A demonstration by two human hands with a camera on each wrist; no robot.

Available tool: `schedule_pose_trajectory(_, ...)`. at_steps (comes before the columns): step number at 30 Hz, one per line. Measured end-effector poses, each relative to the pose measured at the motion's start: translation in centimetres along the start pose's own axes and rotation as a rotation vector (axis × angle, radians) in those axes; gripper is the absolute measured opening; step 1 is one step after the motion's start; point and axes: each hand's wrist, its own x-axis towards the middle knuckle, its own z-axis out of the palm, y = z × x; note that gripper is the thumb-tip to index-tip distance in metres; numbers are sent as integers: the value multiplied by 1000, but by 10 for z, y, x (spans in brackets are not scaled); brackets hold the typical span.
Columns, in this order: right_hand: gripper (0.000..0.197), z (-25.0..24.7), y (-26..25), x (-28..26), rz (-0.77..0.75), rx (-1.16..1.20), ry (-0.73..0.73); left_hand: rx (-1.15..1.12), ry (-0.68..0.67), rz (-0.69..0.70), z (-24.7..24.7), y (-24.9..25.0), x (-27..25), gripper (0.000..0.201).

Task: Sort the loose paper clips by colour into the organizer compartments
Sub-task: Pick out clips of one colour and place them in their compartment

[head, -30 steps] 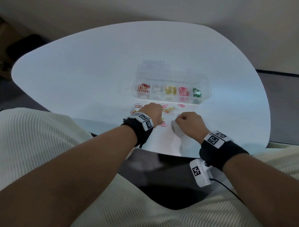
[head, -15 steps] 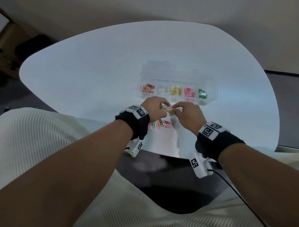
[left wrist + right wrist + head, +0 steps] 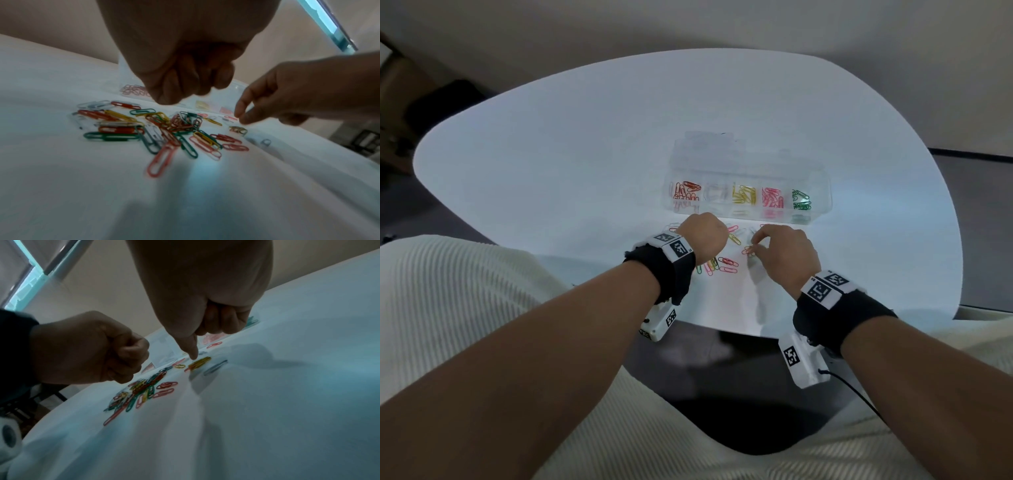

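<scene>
The clear organizer (image 3: 822, 192) lies open, holding orange-red, white, yellow, pink and green clips in separate compartments. Loose mixed clips (image 3: 717, 265) (image 3: 164, 128) (image 3: 141, 389) lie in front of it. My left hand (image 3: 703, 234) (image 3: 185, 87) hovers over the pile in a fist, and nothing shows in it. My right hand (image 3: 756, 245) (image 3: 240, 117) (image 3: 194, 355) reaches its thumb and forefinger down to a small yellow-orange clip cluster (image 3: 749, 250) (image 3: 238, 129) (image 3: 200, 362). The cluster lies on the table just under the tips, and the other fingers are curled.
The white rounded table (image 3: 585, 171) ends at its near edge (image 3: 722, 330) close behind my wrists. A pink clip (image 3: 213, 344) and a blue-grey one (image 3: 216, 367) lie apart from the pile, near the right hand.
The hands were together over a yellow clip. They have parted: the right hand has moved right to the small cluster, and the left has drawn back into a fist.
</scene>
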Motion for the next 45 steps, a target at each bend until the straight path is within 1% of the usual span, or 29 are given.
schedule_pose_trajectory(1, 9, 0, 0, 0, -5, 7, 21, 31, 23, 51, 0, 0, -2, 32)
schedule_pose_trajectory(3, 19, -1, 1, -1, -17, -19, 28, 150, 48, 129, 2, -2, -5, 17)
schedule_pose_trajectory(4, 22, -2, 1, -2, -20, -42, 24, 211, 43, 148, 3, -4, -5, 18)
schedule_pose_trajectory(6, 23, -4, 2, -3, -12, -77, 10, 322, 9, 191, 7, -7, -4, 34)
schedule_pose_trajectory(7, 23, -5, 2, -3, -8, -92, 4, 374, -6, 209, 9, -9, -3, 38)
schedule_pose_trajectory(10, 24, -6, 4, -3, -4, -111, -27, 483, -11, 260, 11, -10, 0, 39)
schedule_pose_trajectory(13, 22, -5, 4, -1, -6, -133, -66, 528, 27, 266, 13, -10, 3, 31)
schedule_pose_trajectory(17, 17, -6, -2, 0, 0, -187, -95, 558, 32, 244, 16, -8, 3, 24)
schedule_pose_trajectory(20, 21, -7, -5, -2, -3, -214, -102, 596, 30, 257, 18, -9, 2, 19)
schedule_pose_trajectory(22, 18, -8, -5, -2, 28, -129, -68, 629, 34, 273, 19, -8, 2, 15)
schedule_pose_trajectory(24, 14, -9, -2, -3, 72, 47, -18, 659, 43, 278, 18, -7, 2, 14)
schedule_pose_trajectory(26, 13, -11, 1, -6, 123, 263, -9, 690, 49, 266, 17, -5, 1, 15)
schedule_pose_trajectory(28, 18, -15, 3, -10, 256, 574, -69, 718, 56, 244, 16, -1, 1, 16)
schedule_pose_trajectory(30, 23, -19, 5, -14, 401, 884, -164, 721, 44, 224, 15, 4, -1, 16)
schedule_pose_trajectory(31, 22, -22, 5, -16, 436, 986, -210, 714, 27, 209, 15, 6, -2, 15)
schedule_pose_trajectory(34, 16, -28, 5, -19, 420, 1156, -360, 678, -11, 166, 13, 11, -5, 15)
schedule_pose_trajectory(36, 16, -30, 6, -21, 394, 1255, -444, 662, -26, 150, 12, 12, -4, 15)
schedule_pose_trajectory(38, 21, -31, 5, -22, 374, 1311, -479, 642, -24, 139, 11, 12, -5, 16)
schedule_pose_trajectory(40, 26, -30, 4, -22, 371, 1326, -473, 616, -16, 137, 12, 10, -4, 16)
schedule_pose_trajectory(42, 31, -27, 4, -20, 393, 1284, -445, 593, -13, 141, 11, 9, -4, 17)
schedule_pose_trajectory(43, 34, -25, 4, -20, 394, 1204, -407, 580, -19, 144, 10, 9, -5, 18)
schedule_pose_trajectory(45, 41, -20, 4, -18, 331, 895, -285, 562, -25, 137, 9, 10, -7, 22)
